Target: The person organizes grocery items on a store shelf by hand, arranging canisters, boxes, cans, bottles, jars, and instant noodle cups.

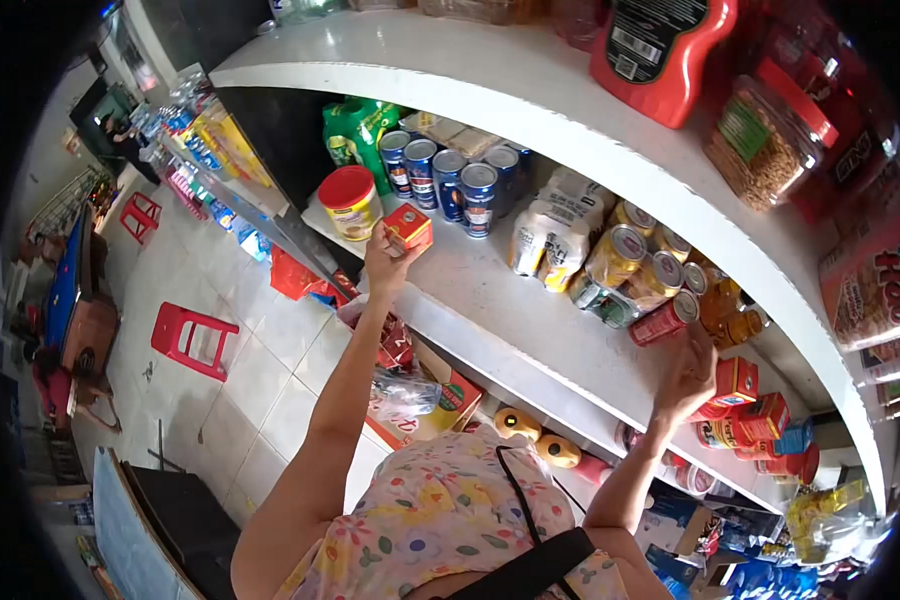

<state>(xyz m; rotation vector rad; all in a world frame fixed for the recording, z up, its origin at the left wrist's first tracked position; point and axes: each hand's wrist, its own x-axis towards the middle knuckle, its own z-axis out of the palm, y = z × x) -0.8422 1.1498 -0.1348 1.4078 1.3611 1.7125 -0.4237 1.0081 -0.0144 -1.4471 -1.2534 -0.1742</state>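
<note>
Head view: the left hand [385, 268] holds a small red box [409, 229] above the left part of a white shelf [542, 318], its fingers clamped on the box's sides. The box is squarish with crisp edges; its upper face is a bright orange-red with a small pale mark in the middle, and its side is a deeper red. Any lettering on it is too small to read. Just beyond it, on the left, stands a yellow tub [350, 208] with a red lid, and to its right are blue cans [478, 198].

Farther right, the right hand [688, 380] is bent over the shelf, between a tilted red can [667, 318] and some red boxes [738, 381]. Its fingers look curled, but I cannot tell whether they are closed on anything. Wrapped yellow cans [618, 256] sit left of the red can.
</note>
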